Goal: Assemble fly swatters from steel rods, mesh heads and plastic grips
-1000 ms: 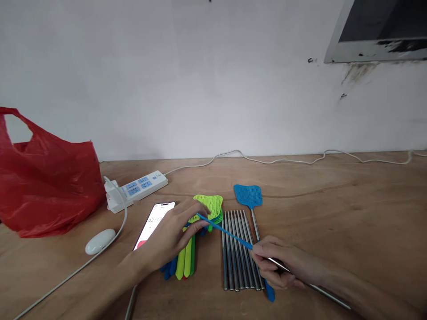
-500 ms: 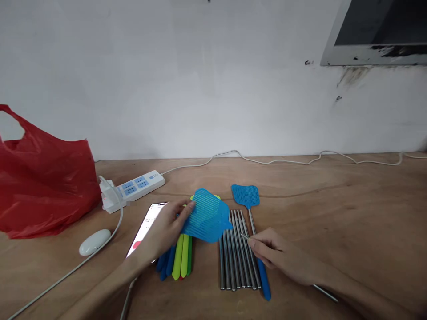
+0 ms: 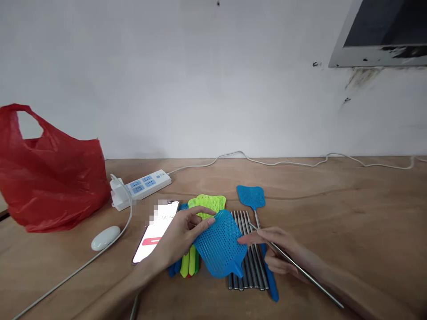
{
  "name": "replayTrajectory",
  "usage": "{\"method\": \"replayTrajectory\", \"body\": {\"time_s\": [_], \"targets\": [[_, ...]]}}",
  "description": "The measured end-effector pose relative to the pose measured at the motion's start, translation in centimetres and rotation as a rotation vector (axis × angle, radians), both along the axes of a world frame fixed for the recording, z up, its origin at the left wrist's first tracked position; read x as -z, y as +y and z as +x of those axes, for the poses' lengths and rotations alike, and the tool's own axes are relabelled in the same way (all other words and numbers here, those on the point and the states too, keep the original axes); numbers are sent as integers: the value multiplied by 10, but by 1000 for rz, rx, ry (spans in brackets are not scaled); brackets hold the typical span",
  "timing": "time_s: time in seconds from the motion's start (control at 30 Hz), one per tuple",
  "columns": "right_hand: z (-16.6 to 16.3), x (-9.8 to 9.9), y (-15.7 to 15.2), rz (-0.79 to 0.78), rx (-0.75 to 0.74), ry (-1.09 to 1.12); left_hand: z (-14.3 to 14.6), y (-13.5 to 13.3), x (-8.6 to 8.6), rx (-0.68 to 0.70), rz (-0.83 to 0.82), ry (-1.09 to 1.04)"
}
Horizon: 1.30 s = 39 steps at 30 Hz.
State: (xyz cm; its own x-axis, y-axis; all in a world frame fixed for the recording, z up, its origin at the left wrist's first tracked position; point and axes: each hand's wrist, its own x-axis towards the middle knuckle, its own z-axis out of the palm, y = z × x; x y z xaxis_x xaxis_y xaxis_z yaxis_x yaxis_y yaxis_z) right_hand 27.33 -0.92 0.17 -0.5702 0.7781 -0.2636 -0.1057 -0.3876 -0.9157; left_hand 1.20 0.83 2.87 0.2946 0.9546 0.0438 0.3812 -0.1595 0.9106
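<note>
Blue mesh swatter head (image 3: 220, 244) sits in the middle of the wooden table (image 3: 350, 213), lifted a little above it and tilted; the left hand (image 3: 185, 233) pinches its upper left edge between thumb and fingers, closed on it; the right hand (image 3: 276, 251) is closed around a thin metal rod (image 3: 300, 269), and its fingertips touch the right edge of the mesh head; under the head lies a row of metal rods (image 3: 248, 266), side by side; 1 finished blue swatter (image 3: 251, 198) lies along their right side; a pile of green and blue swatter heads (image 3: 207, 203) lies under the left hand; just left of it is a phone (image 3: 155, 231), then a white mouse (image 3: 105, 238), a power strip (image 3: 142, 186) and a red plastic bag (image 3: 50, 186).
</note>
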Motion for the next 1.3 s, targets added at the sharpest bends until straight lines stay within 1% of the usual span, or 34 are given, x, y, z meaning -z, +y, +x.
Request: {"method": "replayTrajectory", "body": {"time_s": [0.07, 0.13, 0.2, 0.23, 0.3, 0.37, 0.47, 0.57, 0.67, 0.83, 1.0, 1.13, 1.3], "targets": [[0, 2, 1, -2, 14, 14, -2, 0, 1, -16, 17, -33], [1, 1, 3, 20, 114, 38, -3, 0, 1, -36, 29, -89], [2, 0, 6, 41, 211, 49, -3, -1, 0, -16, 13, -138], [3, -1, 6, 48, 233, 46, -2, -2, 0, 7, -7, -148], [2, -2, 6, 63, 238, 37, 1, -3, 0, 50, -57, -138], [1, -2, 5, 70, 224, 24, 2, -2, 1, 52, -81, -119], [-2, -3, 2, 71, 235, 15, 1, 1, 2, -18, -52, -146], [0, -6, 3, 86, 294, 18, -6, 8, 2, -112, 0, -149], [5, -5, 6, 101, 336, 29, -14, 14, 2, -173, 63, -61], [6, 0, 6, 92, 330, 45, -22, 22, 7, -172, 117, 60], [0, -3, 3, 93, 299, 37, -26, 28, 12, -198, 235, 247], [-1, -3, 5, 92, 302, 57, -26, 27, 11, -205, 318, 401], [-1, 4, 7, 103, 303, 98, -24, 23, 8, -172, 389, 552]]}}
